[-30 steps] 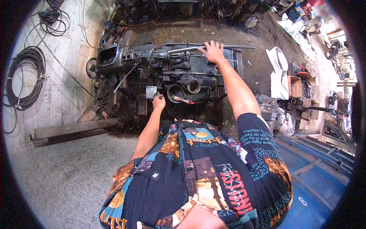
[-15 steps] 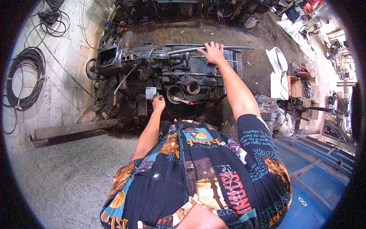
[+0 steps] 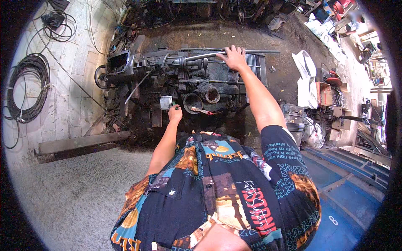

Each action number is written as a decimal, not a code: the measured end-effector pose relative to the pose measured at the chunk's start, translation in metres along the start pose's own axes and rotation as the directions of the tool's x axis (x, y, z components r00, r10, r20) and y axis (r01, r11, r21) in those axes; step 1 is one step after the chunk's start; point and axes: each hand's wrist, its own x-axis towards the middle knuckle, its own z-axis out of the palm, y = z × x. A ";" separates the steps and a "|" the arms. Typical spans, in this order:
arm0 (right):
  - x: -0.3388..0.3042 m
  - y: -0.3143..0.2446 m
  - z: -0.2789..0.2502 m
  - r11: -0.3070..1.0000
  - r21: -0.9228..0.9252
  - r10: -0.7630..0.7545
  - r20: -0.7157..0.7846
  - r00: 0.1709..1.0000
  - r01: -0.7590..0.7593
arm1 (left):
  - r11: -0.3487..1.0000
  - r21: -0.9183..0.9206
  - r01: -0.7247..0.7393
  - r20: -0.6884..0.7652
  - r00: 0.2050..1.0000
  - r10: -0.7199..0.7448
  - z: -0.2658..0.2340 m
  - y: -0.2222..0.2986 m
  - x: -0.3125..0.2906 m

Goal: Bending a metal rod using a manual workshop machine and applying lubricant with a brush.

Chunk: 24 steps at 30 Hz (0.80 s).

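Observation:
A grimy dark metal machine (image 3: 194, 77), which looks like a lathe, lies across the far side in front of me. Along its top runs a long metal bar (image 3: 268, 52); over this my right hand (image 3: 233, 57) lies, gripping it with thumb and fingers. My left hand (image 3: 175, 113) is closed at the machine's near side, beside a pale square box (image 3: 166, 102). Something small and dark shows at its fingertips, too small to name. Between the hands, a brush (image 3: 204, 111) with a red handle lies across a round dark bowl (image 3: 185, 100). Next to that stands a smaller round container (image 3: 212, 96).
A handwheel (image 3: 99, 76) sits at the machine's left end. Coiled black cable (image 3: 28, 87) hangs on the pale left wall. A concrete beam (image 3: 83, 141) lies at near left. White sacking (image 3: 306, 79) and boxes (image 3: 325, 94) stand right, blue metal panels (image 3: 335, 201) at near right.
My left hand has shifted very slightly beside the square box. My right hand stays on the bar.

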 end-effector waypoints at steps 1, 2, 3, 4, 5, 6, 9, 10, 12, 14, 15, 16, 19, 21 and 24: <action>-0.001 0.001 0.000 1.000 -0.001 0.001 0.000 1.000 -0.001 | 1.000 0.007 -0.007 0.001 1.000 0.007 0.000 0.001 -0.001; -0.001 0.001 0.001 1.000 -0.002 0.002 -0.005 1.000 -0.002 | 1.000 0.006 -0.007 0.001 1.000 0.007 -0.001 0.002 -0.003; -0.001 0.002 0.002 1.000 -0.003 0.007 -0.010 1.000 -0.007 | 0.999 0.034 -0.026 -0.005 1.000 0.026 -0.002 0.006 -0.006; -0.001 0.004 0.002 1.000 -0.003 0.011 -0.011 1.000 -0.011 | 0.997 0.061 -0.044 -0.011 0.999 0.045 -0.003 0.010 -0.009; -0.001 0.005 0.003 1.000 -0.010 0.015 -0.011 1.000 -0.015 | 0.997 0.062 -0.047 -0.008 0.999 0.048 -0.005 0.014 -0.012; -0.001 0.003 0.002 1.000 -0.016 0.014 -0.010 1.000 -0.014 | 0.995 0.086 -0.059 -0.013 0.998 0.060 -0.007 0.015 -0.014; -0.004 0.003 -0.002 1.000 -0.011 0.015 -0.004 1.000 -0.015 | 0.990 0.116 -0.082 -0.022 0.996 0.085 -0.010 0.017 -0.017; -0.004 0.002 -0.002 1.000 -0.011 0.013 -0.004 1.000 -0.013 | 0.988 0.122 -0.093 -0.026 0.995 0.097 -0.010 0.016 -0.017; -0.004 0.000 -0.003 1.000 -0.005 0.009 -0.023 1.000 -0.009 | 0.991 0.116 -0.068 -0.025 0.997 0.071 -0.009 0.016 -0.016; -0.004 0.000 -0.003 1.000 -0.014 0.008 -0.017 1.000 -0.008 | 0.993 0.112 -0.042 -0.025 0.999 0.045 -0.009 0.015 -0.015; -0.003 0.001 -0.003 1.000 -0.025 0.010 -0.011 1.000 -0.011 | 0.987 0.140 -0.078 -0.027 0.996 0.083 -0.009 0.016 -0.015; -0.003 0.002 -0.002 1.000 -0.025 0.012 -0.011 1.000 -0.013 | 0.979 0.168 -0.114 -0.027 0.992 0.120 -0.010 0.016 -0.015; -0.004 0.006 0.000 1.000 0.002 0.002 -0.044 0.999 -0.002 | 0.994 0.087 -0.068 -0.022 0.997 0.071 -0.011 0.018 -0.017; -0.003 0.006 0.000 1.000 -0.006 0.007 -0.038 0.999 -0.007 | 0.993 0.097 -0.066 -0.026 0.997 0.069 -0.011 0.019 -0.019; -0.003 0.005 0.001 1.000 -0.016 -0.004 -0.048 0.999 0.003 | 0.994 0.096 -0.049 -0.028 0.998 0.052 -0.010 0.019 -0.016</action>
